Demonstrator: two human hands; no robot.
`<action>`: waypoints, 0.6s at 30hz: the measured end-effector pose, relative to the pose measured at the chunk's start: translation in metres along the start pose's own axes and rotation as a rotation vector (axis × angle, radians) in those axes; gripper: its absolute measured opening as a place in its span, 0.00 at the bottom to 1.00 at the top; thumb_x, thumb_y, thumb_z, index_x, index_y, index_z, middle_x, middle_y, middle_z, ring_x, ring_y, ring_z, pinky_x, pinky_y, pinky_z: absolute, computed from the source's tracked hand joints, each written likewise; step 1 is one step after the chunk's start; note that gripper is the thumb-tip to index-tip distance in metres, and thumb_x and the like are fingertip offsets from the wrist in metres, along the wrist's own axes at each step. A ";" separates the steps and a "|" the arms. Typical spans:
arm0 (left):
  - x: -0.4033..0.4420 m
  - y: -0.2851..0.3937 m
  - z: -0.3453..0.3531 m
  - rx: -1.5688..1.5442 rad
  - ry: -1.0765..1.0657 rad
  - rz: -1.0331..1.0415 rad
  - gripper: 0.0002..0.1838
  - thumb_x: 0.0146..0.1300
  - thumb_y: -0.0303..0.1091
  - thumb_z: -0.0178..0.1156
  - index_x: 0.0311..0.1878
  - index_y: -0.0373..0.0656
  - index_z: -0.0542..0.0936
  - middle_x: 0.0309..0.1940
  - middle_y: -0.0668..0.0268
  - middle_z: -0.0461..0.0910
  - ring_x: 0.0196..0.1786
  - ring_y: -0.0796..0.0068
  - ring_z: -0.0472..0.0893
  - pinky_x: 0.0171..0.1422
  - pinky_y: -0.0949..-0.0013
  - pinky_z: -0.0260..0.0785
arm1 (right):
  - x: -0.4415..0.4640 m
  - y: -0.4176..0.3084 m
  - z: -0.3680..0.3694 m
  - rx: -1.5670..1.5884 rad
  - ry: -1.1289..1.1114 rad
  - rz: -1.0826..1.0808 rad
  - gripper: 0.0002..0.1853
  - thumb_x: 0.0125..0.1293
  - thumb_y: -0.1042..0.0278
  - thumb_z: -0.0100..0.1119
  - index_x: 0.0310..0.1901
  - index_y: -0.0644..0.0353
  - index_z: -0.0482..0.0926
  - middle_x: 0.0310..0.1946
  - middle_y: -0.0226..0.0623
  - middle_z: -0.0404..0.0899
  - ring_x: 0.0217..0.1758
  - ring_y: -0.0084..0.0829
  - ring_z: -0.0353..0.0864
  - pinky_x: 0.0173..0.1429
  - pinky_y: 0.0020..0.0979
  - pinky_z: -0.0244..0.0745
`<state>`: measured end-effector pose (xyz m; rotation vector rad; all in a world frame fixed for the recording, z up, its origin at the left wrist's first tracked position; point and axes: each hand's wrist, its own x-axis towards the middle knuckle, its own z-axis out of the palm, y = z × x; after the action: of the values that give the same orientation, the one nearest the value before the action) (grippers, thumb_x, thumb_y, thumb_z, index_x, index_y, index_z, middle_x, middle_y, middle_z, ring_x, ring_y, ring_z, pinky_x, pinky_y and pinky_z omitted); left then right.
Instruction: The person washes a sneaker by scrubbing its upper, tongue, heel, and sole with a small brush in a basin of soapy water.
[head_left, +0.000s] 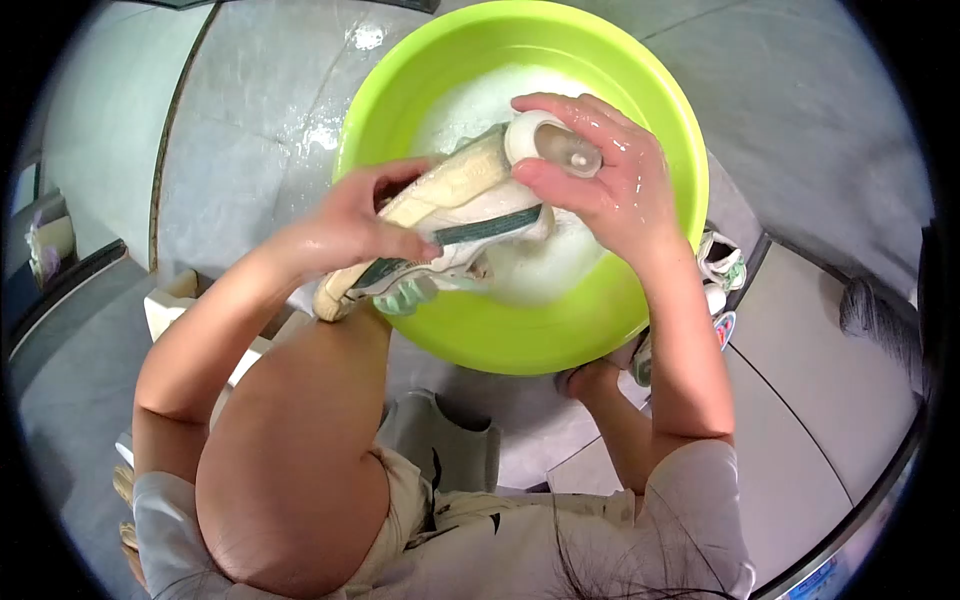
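So the shoe (465,190) is up in the air over the left half of the green basin (520,345), not down in the suds (545,270). Its long axis runs on a slant: one end sticks out past the basin's near-left rim, right by the left knee (350,345), and the other points toward the far-right rim, about over the middle of the basin.

That far end is the bit that matters, because the right hand (612,175) is there with the brush (560,150). Thumb and fingers are curved around its rounded top, pinching it from both sides. From those fingers the shoe lies down and to the left. The brush sits right at the far end of the cream edge, though its underside is hidden, so I can't swear the bristles are actually touching.

The left hand (365,225) has the nearer end: thumb across the side facing up, fingers curled around the far side, the shoe clamped between them.

As for looks, it's tipped on its side, off-white and looking wet, with a yellowish-cream edge, a dark green stripe and pale mint bits underneath. There's another shoe (722,262) just beyond the basin's right edge.
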<state>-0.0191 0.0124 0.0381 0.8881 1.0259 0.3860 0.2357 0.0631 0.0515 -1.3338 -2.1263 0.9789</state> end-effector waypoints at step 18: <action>-0.014 0.009 -0.002 0.024 -0.071 0.053 0.46 0.46 0.24 0.74 0.71 0.33 0.64 0.60 0.59 0.76 0.61 0.73 0.74 0.68 0.69 0.64 | -0.008 -0.031 -0.013 -0.003 -0.054 -0.073 0.29 0.48 0.40 0.72 0.49 0.47 0.83 0.43 0.33 0.84 0.42 0.37 0.85 0.43 0.33 0.81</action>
<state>-0.0262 0.0095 0.0524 0.9454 0.9450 0.3851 0.2295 0.0515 0.0832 -1.2350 -2.2015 0.9926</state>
